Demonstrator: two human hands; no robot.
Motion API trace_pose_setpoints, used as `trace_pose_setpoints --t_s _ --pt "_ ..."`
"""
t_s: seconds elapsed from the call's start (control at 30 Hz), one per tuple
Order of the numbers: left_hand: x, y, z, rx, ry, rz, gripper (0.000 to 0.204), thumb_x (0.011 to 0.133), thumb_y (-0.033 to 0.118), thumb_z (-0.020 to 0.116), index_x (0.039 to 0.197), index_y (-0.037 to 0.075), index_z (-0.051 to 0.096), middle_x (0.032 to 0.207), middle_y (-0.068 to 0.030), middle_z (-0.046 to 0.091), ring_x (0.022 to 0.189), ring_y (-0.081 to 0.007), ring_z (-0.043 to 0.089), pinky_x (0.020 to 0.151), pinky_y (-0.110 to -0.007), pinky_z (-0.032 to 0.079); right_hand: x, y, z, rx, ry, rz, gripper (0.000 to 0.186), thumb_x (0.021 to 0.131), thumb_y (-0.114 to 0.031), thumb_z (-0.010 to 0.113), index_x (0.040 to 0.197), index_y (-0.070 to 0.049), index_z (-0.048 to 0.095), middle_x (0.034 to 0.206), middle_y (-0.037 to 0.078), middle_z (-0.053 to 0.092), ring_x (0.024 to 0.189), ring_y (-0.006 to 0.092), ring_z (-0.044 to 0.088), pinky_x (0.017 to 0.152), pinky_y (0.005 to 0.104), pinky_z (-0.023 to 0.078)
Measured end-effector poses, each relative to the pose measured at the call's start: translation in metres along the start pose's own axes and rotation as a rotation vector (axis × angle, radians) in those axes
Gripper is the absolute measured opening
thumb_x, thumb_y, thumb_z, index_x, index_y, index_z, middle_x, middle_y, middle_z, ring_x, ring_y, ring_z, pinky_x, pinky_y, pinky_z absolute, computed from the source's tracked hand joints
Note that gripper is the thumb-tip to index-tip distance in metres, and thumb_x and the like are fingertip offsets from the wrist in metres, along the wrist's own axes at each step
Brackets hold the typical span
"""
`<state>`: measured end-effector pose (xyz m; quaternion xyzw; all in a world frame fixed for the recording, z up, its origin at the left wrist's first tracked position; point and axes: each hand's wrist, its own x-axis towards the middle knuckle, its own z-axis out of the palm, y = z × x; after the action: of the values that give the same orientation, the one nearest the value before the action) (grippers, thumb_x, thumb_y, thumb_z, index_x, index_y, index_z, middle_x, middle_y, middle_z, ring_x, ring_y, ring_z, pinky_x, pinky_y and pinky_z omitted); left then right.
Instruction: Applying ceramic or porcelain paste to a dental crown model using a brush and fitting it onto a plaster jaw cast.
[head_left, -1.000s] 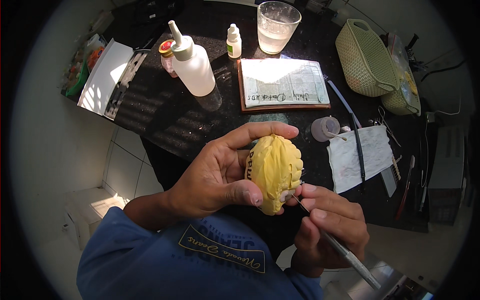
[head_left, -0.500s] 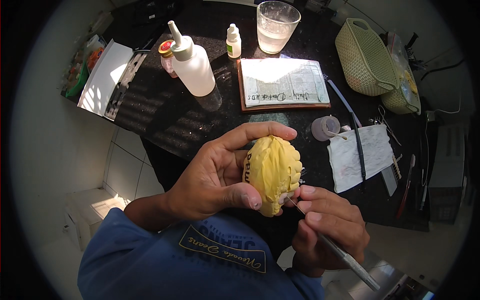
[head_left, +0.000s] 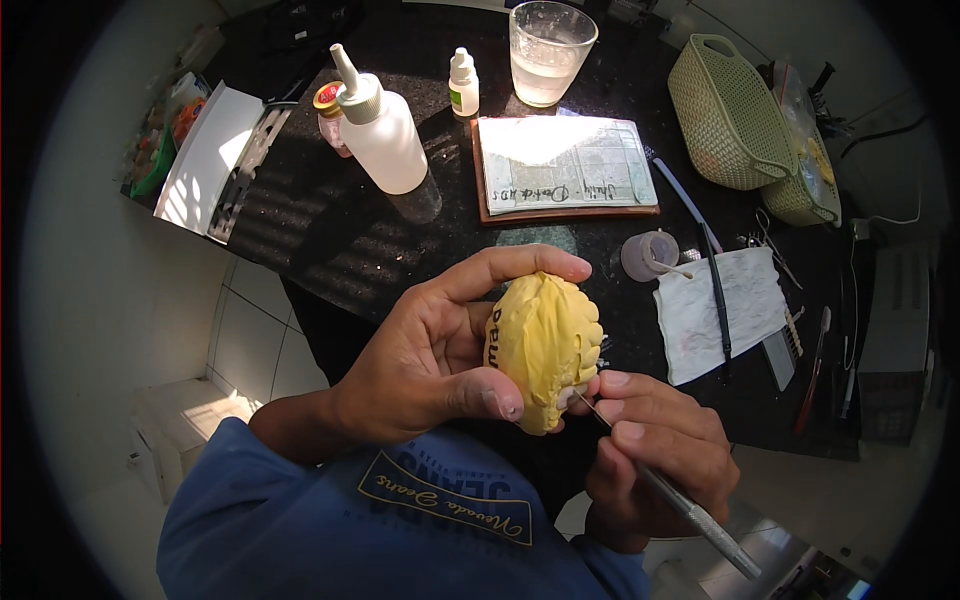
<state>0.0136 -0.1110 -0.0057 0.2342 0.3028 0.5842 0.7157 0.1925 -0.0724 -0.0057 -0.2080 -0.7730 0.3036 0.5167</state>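
A yellow dental cast (head_left: 540,340) with a row of teeth along its right side is held up in front of my body. My left hand (head_left: 420,350) is closed around it, forefinger at its top and thumb across its lower left. Between the fingers of my right hand (head_left: 665,440) is a slim metal dental instrument (head_left: 690,512) with a knurled handle. Its thin tip meets a small pale patch (head_left: 567,396) at the cast's lower right edge. Some of my right fingertips sit against the cast there.
On the dark speckled worktop (head_left: 330,240) stand a white squeeze bottle (head_left: 385,140), a small dropper bottle (head_left: 463,85) and a glass of water (head_left: 548,60). Behind my hands lies a glass-topped slab (head_left: 565,170). To the right are a cloth (head_left: 745,310), a small cup (head_left: 645,258) and woven baskets (head_left: 725,120).
Almost nothing differs. The instrument's tip stays at the cast's lower right edge, and both hands keep their holds. The worktop things appear shifted very slightly left in view.
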Motion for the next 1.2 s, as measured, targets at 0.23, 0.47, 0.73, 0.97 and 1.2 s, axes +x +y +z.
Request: trace_pose_setpoints --t_s 0.23,0.47,0.73,0.97,1.2 --pt "0.001 -0.006 -0.011 -0.011 -0.146 0.094 0.08 0.079 0.019 0.076 0.139 -0.001 0.028 0.113 -0.0135 0.056 0.105 -0.0213 0.062 0.093 -0.035 0.052 -0.001 -0.001 -0.002 0.025 -0.031 0.012 0.019 0.084 -0.013 0.069 0.09 0.0 0.056 0.077 0.016 0.064 0.074 0.0286 0.068 0.068 0.0374 0.059" --pt "0.001 -0.006 -0.011 -0.001 -0.137 0.088 0.08 0.079 0.019 0.077 0.139 -0.001 0.028 0.114 -0.0133 0.056 0.105 -0.0212 0.062 0.093 -0.035 0.052 0.002 -0.002 -0.003 -0.011 -0.037 0.002 0.02 0.084 -0.014 0.07 0.089 0.0 0.056 0.077 0.015 0.064 0.073 0.0282 0.068 0.068 0.0369 0.059" --pt "0.0 -0.005 -0.011 -0.033 -0.144 0.057 0.081 0.08 0.022 0.076 0.14 -0.001 0.027 0.112 -0.0153 0.057 0.103 -0.023 0.063 0.089 -0.038 0.055 0.001 -0.002 -0.001 -0.013 0.007 0.008 0.021 0.085 -0.016 0.069 0.088 -0.001 0.055 0.076 0.015 0.064 0.073 0.0279 0.068 0.067 0.0367 0.06" --pt "0.002 0.001 -0.002 -0.101 -0.074 -0.138 0.093 0.073 0.041 0.079 0.137 -0.002 0.027 0.108 -0.0105 0.059 0.092 -0.0237 0.067 0.072 -0.038 0.062 -0.004 -0.002 -0.002 0.18 0.042 0.038 0.028 0.071 0.005 0.075 0.094 0.003 0.06 0.092 0.019 0.066 0.088 0.0299 0.069 0.073 0.0331 0.062" --pt "0.0 -0.001 -0.007 -0.136 -0.141 -0.14 0.081 0.082 0.036 0.071 0.139 -0.001 0.026 0.11 -0.015 0.058 0.095 -0.0241 0.066 0.076 -0.037 0.06 -0.002 -0.002 -0.003 0.134 0.007 0.035 0.028 0.071 0.006 0.075 0.094 0.003 0.061 0.093 0.019 0.066 0.088 0.0299 0.069 0.074 0.0325 0.061"
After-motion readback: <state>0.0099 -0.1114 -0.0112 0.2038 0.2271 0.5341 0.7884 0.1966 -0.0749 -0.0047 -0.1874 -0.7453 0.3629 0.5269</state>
